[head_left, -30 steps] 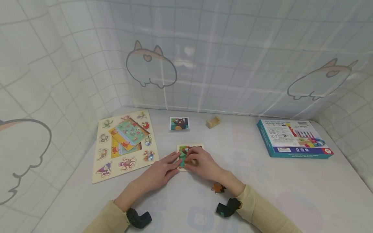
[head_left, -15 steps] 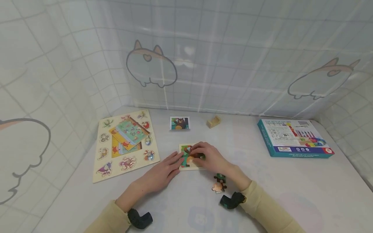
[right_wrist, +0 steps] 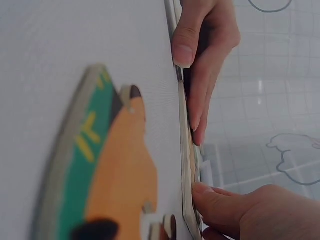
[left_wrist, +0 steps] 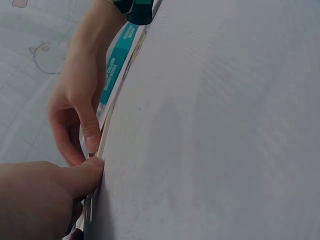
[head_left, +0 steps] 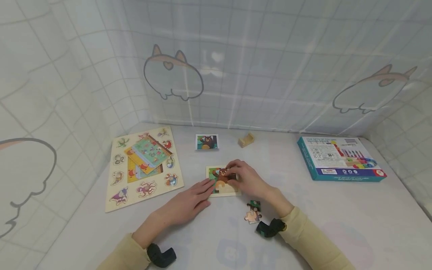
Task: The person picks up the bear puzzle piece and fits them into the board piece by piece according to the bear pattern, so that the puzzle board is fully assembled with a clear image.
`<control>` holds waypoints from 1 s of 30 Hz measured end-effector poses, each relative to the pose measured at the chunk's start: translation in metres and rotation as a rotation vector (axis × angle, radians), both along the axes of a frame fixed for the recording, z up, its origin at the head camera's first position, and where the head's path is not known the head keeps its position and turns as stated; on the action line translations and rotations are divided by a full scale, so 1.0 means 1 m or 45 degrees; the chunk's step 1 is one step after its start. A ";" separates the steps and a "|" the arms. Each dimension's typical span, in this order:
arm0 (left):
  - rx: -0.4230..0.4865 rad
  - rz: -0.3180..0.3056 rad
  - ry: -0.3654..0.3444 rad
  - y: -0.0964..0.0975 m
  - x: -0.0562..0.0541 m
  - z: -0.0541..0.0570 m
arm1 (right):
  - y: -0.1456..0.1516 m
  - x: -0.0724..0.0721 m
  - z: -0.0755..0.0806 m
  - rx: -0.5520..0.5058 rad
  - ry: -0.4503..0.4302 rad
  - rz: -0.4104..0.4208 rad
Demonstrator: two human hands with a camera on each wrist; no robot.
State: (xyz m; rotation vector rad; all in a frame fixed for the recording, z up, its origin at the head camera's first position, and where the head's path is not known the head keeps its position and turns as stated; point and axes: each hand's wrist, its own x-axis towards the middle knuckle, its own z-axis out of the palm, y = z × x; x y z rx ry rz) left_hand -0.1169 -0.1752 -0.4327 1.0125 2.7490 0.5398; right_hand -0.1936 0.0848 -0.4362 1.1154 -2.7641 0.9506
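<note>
A small wooden puzzle board (head_left: 224,194) with a bear picture lies in the middle of the table. My left hand (head_left: 190,200) rests its straight fingers on the board's left edge. Bent over the right half of the picture, my right hand (head_left: 249,180) pinches a puzzle piece, mostly hidden by the fingers. The bear's face and belly show between the hands. Nearer me lie loose puzzle pieces (head_left: 253,216), which loom large as an orange and green piece (right_wrist: 120,175) in the right wrist view. In the left wrist view the right hand's thumb (left_wrist: 91,137) points down at the board.
At the left is a big wooden animal board (head_left: 111,189) with picture cards (head_left: 152,153) on it. Behind the puzzle stand a bear picture card (head_left: 207,142) and a small wooden holder (head_left: 246,140). A teal and white box (head_left: 339,159) lies at the right.
My right hand has shifted to the right over the board, uncovering more of the bear and the loose pieces below. The left hand stays at the board's left edge.
</note>
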 end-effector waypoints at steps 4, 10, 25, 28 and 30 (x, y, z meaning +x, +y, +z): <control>-0.005 0.037 -0.016 0.002 0.002 0.000 | 0.000 0.000 0.001 0.009 -0.034 -0.021; 0.046 0.060 0.017 0.002 0.003 0.000 | 0.000 0.002 0.002 0.015 -0.092 -0.048; 0.047 0.010 0.108 0.000 0.001 -0.001 | -0.002 0.002 0.004 0.043 -0.084 -0.059; 0.052 0.004 0.111 0.000 0.000 -0.001 | -0.002 0.002 0.004 0.046 -0.080 -0.060; 0.060 0.005 0.101 0.001 0.000 -0.002 | -0.001 0.002 0.004 0.047 -0.078 -0.062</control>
